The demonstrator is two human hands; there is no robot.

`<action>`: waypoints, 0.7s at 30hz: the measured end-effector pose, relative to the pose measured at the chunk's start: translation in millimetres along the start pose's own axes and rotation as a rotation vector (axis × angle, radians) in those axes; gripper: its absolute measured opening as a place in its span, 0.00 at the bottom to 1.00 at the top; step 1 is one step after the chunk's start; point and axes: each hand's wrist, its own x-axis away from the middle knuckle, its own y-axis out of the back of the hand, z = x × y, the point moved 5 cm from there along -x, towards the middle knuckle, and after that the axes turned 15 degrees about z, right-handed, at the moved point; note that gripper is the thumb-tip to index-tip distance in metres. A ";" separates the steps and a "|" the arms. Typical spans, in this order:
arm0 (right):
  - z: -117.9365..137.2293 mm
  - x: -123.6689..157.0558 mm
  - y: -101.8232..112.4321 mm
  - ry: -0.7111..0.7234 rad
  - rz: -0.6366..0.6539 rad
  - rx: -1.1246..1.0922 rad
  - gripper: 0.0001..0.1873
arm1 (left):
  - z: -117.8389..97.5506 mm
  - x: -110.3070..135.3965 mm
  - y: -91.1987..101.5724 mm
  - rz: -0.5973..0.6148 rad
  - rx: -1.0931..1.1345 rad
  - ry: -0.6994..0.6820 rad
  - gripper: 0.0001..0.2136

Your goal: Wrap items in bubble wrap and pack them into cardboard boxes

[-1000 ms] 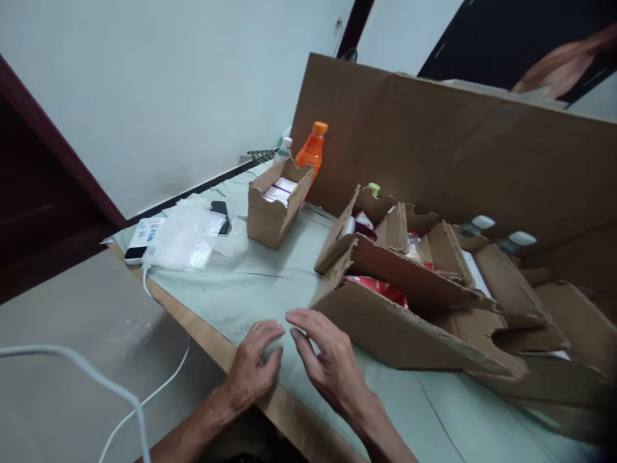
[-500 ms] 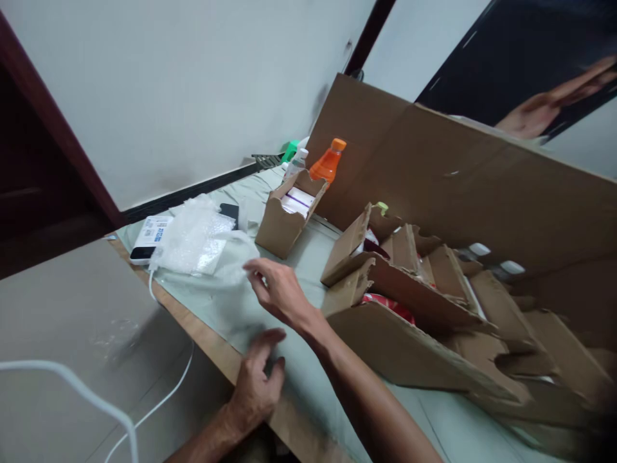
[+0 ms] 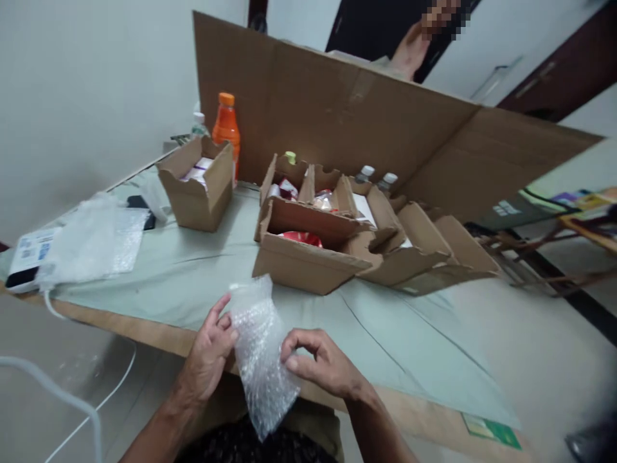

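Observation:
A bubble wrap bag point(image 3: 263, 360) hangs between my two hands, over the near edge of the table. My left hand point(image 3: 212, 350) pinches its left side near the top, with thumb and fingers on the plastic. On the right side, my right hand point(image 3: 321, 363) grips the bag's edge between thumb and curled fingers. Behind the bag stands a cardboard box point(image 3: 313, 270) with a red packet point(image 3: 301, 239) inside. More bubble wrap bags point(image 3: 89, 241) lie in a pile at the left, beside a white box point(image 3: 33, 251).
Several cardboard bins point(image 3: 409, 244) stand along a tall cardboard panel point(image 3: 337, 109). Left of them are a separate carton point(image 3: 197, 199), an orange bottle point(image 3: 226, 128) and a clear bottle point(image 3: 198, 123). A white cable point(image 3: 53, 386) hangs at lower left. Behind the panel, a person's arm point(image 3: 409, 54) shows.
The view has swung to the right. My right hand, near the bubble wrap pile before, is back by my left hand. Both now hold a bubble wrap bag.

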 end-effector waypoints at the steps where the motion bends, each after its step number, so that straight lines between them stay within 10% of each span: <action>1: -7.0 10.3 -4.8 -0.004 -0.008 -0.033 0.18 | 3.4 -1.0 -2.9 -0.031 -0.021 0.029 0.41; 10: -57.4 82.8 -49.4 -0.079 -0.227 -0.192 0.09 | 1.9 -35.7 -49.4 0.084 -0.733 -0.011 0.12; 16: -88.1 101.9 -46.9 -0.139 -0.503 -0.463 0.17 | 11.3 -56.8 -64.2 0.111 -0.943 -0.076 0.28; 21: -99.9 97.4 -48.8 -0.090 -0.524 -0.773 0.23 | -1.3 2.0 -69.4 0.601 -1.198 -0.192 0.28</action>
